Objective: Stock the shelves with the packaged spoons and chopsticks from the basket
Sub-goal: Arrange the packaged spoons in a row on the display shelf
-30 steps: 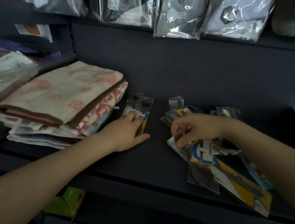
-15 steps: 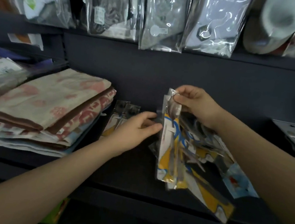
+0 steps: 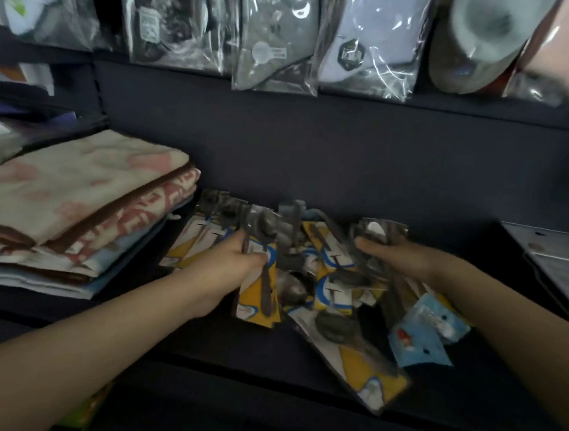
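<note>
Since the earlier frame, both hands have dropped from mid-air to the dark shelf (image 3: 196,338), and the packet that the right hand held upright has passed to the left. At the left of the frame a stack of folded towels (image 3: 70,210) lies on the shelf. Just right of it, two spoon packets (image 3: 193,238) lie flat side by side. The left hand (image 3: 226,272), at centre, is clenched round a yellow-and-white spoon packet (image 3: 258,299), its spoon end toward the back wall. Right of centre a loose pile of packets (image 3: 334,298) is spread over the shelf, one long yellow packet (image 3: 366,370) reaching the front edge and a blue packet (image 3: 427,331) at the pile's right. The right hand (image 3: 396,259) pinches a clear packet (image 3: 378,230) at the pile's back. Bagged goods (image 3: 277,43) hang along the top of the frame.
</note>
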{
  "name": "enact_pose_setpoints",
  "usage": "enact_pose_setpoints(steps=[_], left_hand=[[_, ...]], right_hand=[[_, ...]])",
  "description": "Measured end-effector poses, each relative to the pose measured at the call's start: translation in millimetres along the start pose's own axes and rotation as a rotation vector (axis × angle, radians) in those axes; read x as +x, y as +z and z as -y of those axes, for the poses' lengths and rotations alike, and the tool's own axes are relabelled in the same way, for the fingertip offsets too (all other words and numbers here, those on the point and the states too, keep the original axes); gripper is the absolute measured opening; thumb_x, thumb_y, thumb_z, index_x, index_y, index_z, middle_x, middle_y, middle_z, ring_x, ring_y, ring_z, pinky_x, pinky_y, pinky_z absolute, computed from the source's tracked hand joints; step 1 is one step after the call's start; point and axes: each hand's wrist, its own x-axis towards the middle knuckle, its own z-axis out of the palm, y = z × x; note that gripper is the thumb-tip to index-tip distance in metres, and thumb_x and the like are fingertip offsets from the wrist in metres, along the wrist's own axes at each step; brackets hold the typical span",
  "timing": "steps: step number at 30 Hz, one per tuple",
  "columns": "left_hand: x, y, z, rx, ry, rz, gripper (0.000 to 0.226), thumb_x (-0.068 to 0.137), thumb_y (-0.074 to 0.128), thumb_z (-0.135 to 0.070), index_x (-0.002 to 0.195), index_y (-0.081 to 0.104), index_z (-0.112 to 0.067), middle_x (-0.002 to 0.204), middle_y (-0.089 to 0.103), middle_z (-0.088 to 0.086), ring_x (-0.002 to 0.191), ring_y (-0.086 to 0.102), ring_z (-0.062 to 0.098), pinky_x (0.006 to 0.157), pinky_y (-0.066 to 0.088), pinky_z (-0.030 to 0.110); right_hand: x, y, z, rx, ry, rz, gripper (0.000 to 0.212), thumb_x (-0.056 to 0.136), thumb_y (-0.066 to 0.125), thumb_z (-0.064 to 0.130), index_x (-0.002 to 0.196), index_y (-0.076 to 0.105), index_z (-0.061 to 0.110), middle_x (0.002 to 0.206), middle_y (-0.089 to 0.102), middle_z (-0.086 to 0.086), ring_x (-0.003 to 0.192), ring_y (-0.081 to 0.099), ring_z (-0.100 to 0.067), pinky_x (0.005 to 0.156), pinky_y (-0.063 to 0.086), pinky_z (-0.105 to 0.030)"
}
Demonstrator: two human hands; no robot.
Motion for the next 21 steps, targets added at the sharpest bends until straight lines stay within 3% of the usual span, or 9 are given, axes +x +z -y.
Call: enact_pose_setpoints(steps=[3, 5, 7, 10, 12, 15, 18, 19, 21], left_hand=[[7, 22, -4, -0.041, 0.007, 0.069, 0.032, 0.093, 0.051, -0.013, 0.114, 0.035, -0.03, 0.096, 0.051, -0.016, 0.091, 0.048, 0.002, 0.076, 0.04, 0.018], [11, 36, -10, -0.061, 0.006, 0.08, 0.062, 0.091, 0.055, -0.013, 0.137, 0.021, -0.037, 0.095, 0.049, -0.02, 0.085, 0.051, -0.001, 0.068, 0.045, 0.015], [18, 48, -15, -0.074, 0.005, 0.074, 0.075, 0.088, 0.059, -0.012, 0.146, 0.014, -0.029, 0.099, 0.052, -0.015, 0.082, 0.055, 0.001, 0.062, 0.048, 0.015], [33, 63, -19, -0.087, 0.035, 0.105, 0.077, 0.085, 0.063, -0.011, 0.145, 0.018, -0.028, 0.111, 0.057, -0.011, 0.095, 0.059, 0.007, 0.077, 0.053, 0.025], [43, 72, -23, -0.061, 0.05, 0.144, 0.077, 0.083, 0.065, -0.012, 0.143, 0.021, -0.032, 0.124, 0.058, -0.006, 0.106, 0.059, 0.013, 0.091, 0.052, 0.036], [53, 80, -30, -0.02, 0.081, 0.19, 0.079, 0.083, 0.065, -0.014, 0.145, 0.018, -0.03, 0.13, 0.055, -0.002, 0.113, 0.057, 0.015, 0.097, 0.049, 0.037], [55, 78, -35, 0.098, 0.106, 0.212, 0.075, 0.087, 0.061, -0.022, 0.147, 0.017, -0.025, 0.139, 0.048, 0.001, 0.116, 0.054, 0.016, 0.091, 0.048, 0.027], [53, 74, -36, 0.169, 0.135, 0.199, 0.069, 0.089, 0.057, -0.024, 0.146, 0.019, -0.023, 0.142, 0.045, 0.002, 0.119, 0.052, 0.016, 0.09, 0.045, 0.024], [49, 61, -33, 0.308, 0.204, 0.136, 0.057, 0.092, 0.051, -0.028, 0.144, 0.028, -0.02, 0.147, 0.037, 0.001, 0.129, 0.042, 0.015, 0.095, 0.035, 0.021]], right_hand=[[2, 8, -10, -0.161, 0.036, -0.054, 0.118, 0.057, 0.05, 0.087, 0.151, 0.006, 0.03, 0.16, 0.013, -0.003, 0.145, 0.017, -0.031, 0.118, 0.02, -0.045], [-2, 10, -8, -0.167, 0.022, -0.05, 0.122, 0.057, 0.052, 0.085, 0.151, 0.005, 0.025, 0.16, 0.009, -0.003, 0.146, 0.012, -0.031, 0.119, 0.018, -0.045], [-4, 10, -10, -0.192, 0.035, -0.078, 0.135, 0.041, 0.058, 0.088, 0.151, 0.01, 0.024, 0.158, 0.017, -0.002, 0.144, 0.019, -0.029, 0.117, 0.024, -0.045], [2, 6, -21, -0.188, 0.019, -0.161, 0.135, 0.026, 0.062, 0.088, 0.141, 0.035, 0.023, 0.147, 0.04, -0.003, 0.134, 0.04, -0.027, 0.108, 0.038, -0.045], [15, 1, -35, -0.091, -0.014, -0.253, 0.124, 0.022, 0.065, 0.09, 0.126, 0.05, 0.024, 0.132, 0.055, -0.004, 0.122, 0.052, -0.027, 0.099, 0.046, -0.046], [13, -5, -37, -0.055, -0.007, -0.385, 0.083, 0.065, 0.075, 0.055, 0.129, 0.044, 0.012, 0.136, 0.048, -0.013, 0.124, 0.047, -0.034, 0.101, 0.043, -0.05], [11, -8, -30, -0.076, -0.023, -0.499, 0.055, 0.084, 0.064, 0.033, 0.13, 0.043, 0.011, 0.134, 0.047, -0.016, 0.125, 0.042, -0.037, 0.102, 0.04, -0.05], [11, -9, -26, -0.043, -0.065, -0.535, 0.047, 0.086, 0.062, 0.03, 0.126, 0.046, 0.011, 0.126, 0.053, -0.016, 0.119, 0.047, -0.035, 0.098, 0.043, -0.047], [8, -9, -13, 0.185, -0.154, -0.493, 0.031, 0.089, 0.059, 0.021, 0.115, 0.05, 0.008, 0.099, 0.061, -0.011, 0.09, 0.059, -0.024, 0.077, 0.051, -0.037]])
